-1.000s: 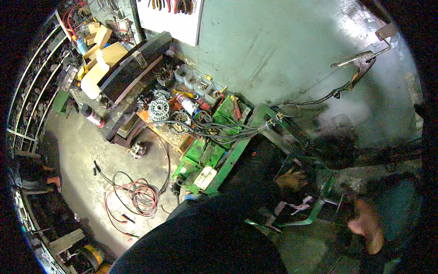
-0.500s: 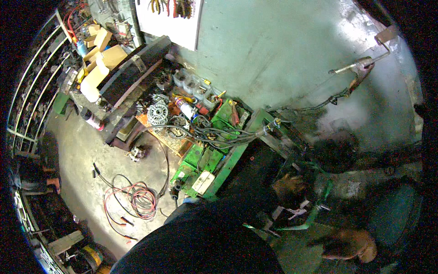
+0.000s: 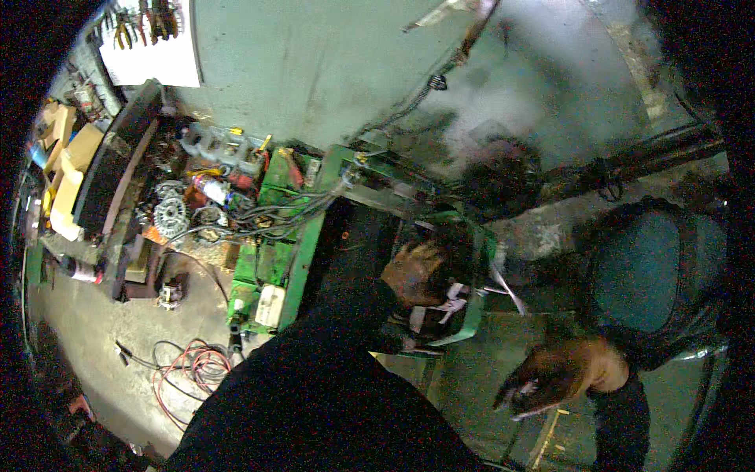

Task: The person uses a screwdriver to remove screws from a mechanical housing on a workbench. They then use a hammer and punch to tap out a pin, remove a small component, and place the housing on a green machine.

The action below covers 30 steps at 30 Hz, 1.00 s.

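My left hand [image 3: 417, 271] reaches into a green-edged open tray or bin [image 3: 469, 324] at the right end of a green metal frame [image 3: 311, 256]. Its fingers are spread over the dark contents, with no object visibly gripped. Close beside it lie pale strips or scraps [image 3: 452, 305]. Lower right, my right hand [image 3: 570, 370] is held apart from the bin, its fingers curled and dark. Something pale shows at its fingertips, too blurred to name.
Black cables [image 3: 275, 220] cross the green frame. An alternator [image 3: 171, 218] and several parts crowd the bench at left. Coiled red and black leads [image 3: 197, 370] lie on the floor. A dark-rimmed chair [image 3: 641, 271] stands at right, and pliers [image 3: 149, 23] hang on a white board.
The view has swung right, so the bench and bin sit further left. My left hand stays at the bin. The right hand is now turned with its fingers toward the lower left.
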Each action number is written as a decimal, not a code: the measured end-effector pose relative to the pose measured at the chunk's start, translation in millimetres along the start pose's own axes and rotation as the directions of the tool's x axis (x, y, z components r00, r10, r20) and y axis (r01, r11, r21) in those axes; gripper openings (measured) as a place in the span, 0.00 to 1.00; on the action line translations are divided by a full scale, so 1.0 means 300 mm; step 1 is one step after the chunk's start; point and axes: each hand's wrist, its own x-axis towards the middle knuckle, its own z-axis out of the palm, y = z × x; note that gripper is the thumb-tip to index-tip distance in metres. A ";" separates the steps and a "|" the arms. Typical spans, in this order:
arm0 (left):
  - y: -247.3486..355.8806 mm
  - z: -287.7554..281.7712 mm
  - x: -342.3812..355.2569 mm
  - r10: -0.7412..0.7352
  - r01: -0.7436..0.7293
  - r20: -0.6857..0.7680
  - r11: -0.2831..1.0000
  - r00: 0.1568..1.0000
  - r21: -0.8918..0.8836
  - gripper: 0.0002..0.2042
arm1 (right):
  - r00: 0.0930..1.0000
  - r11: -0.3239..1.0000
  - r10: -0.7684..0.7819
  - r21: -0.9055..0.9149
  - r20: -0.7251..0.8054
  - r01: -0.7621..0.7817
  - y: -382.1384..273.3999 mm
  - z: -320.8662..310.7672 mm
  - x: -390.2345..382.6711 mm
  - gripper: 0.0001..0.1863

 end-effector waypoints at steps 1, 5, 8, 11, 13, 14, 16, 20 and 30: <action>0.000 -0.005 0.001 -0.044 0.044 0.037 0.999 0.998 -0.002 0.54 | 0.989 0.991 -0.012 0.128 -0.145 0.030 -0.035 -0.014 0.004 0.22; -0.001 -0.012 0.015 0.039 -0.040 0.043 0.999 0.998 0.022 0.55 | 0.902 0.915 0.397 -0.003 0.173 -0.402 -0.068 -0.084 0.126 0.32; -0.002 -0.004 0.015 0.007 -0.009 0.052 0.999 0.999 0.044 0.55 | 0.945 0.907 0.294 -0.355 0.146 -0.228 0.024 -0.055 0.182 0.37; -0.005 -0.009 0.018 -0.068 0.064 0.055 0.995 0.996 0.075 0.56 | 0.949 0.893 -0.125 -0.449 -0.290 -0.019 0.110 0.041 0.146 0.38; -0.011 -0.015 0.018 -0.016 0.012 0.095 0.999 0.995 0.034 0.56 | 0.879 0.853 -0.256 -0.522 -0.402 0.009 0.143 0.061 0.128 0.37; -0.015 -0.017 0.016 0.002 -0.003 0.106 1.000 0.994 0.009 0.56 | 0.893 0.843 -0.244 -0.539 -0.379 0.001 0.141 0.067 0.119 0.35; -0.019 -0.016 0.006 -0.006 0.009 0.101 1.000 0.995 -0.026 0.57 | 0.981 0.929 -0.191 -0.328 -0.026 0.172 0.118 0.043 0.119 0.33; -0.027 -0.009 0.007 -0.009 0.008 0.081 1.000 0.997 0.014 0.59 | 0.813 0.939 -0.298 0.304 0.499 0.158 0.046 -0.016 0.122 0.35; 0.001 -0.043 0.010 -0.094 0.094 0.094 0.996 0.991 -0.003 0.63 | 0.925 0.916 -0.340 -0.283 -0.171 0.284 -0.048 0.011 0.074 0.41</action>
